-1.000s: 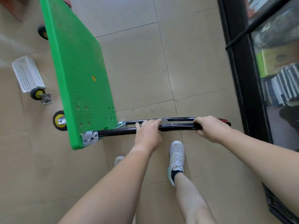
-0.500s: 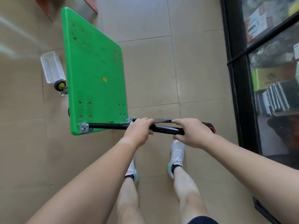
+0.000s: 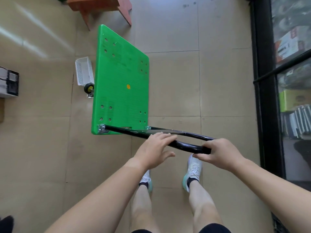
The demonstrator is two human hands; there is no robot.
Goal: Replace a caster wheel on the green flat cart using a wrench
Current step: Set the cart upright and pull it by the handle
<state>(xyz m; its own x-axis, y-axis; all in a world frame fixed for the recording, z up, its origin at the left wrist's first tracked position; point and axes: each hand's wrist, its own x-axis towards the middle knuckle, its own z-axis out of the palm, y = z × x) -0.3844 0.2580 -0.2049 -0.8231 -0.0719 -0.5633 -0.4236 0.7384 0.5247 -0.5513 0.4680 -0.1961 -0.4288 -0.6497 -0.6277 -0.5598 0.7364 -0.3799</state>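
Observation:
The green flat cart (image 3: 120,84) lies deck-up on the tiled floor, its black handle (image 3: 183,145) raised toward me. My right hand (image 3: 218,152) grips the handle's right end. My left hand (image 3: 154,152) lies over the bar with fingers spread and straight. A loose caster wheel (image 3: 88,89), black with a yellow hub, lies on the floor by the cart's left edge. I see no wrench.
A white perforated basket (image 3: 84,71) lies left of the cart beside the loose wheel. An orange wooden stool (image 3: 101,9) stands just beyond the cart's far end. A black-framed glass door (image 3: 264,98) runs along the right. Boxes (image 3: 8,83) lie at the far left. My feet stand below the handle.
The cart has swung down from standing on its side to lying flat, deck up. My left hand has loosened from gripping the handle to spread fingers. My right hand has kept its grip.

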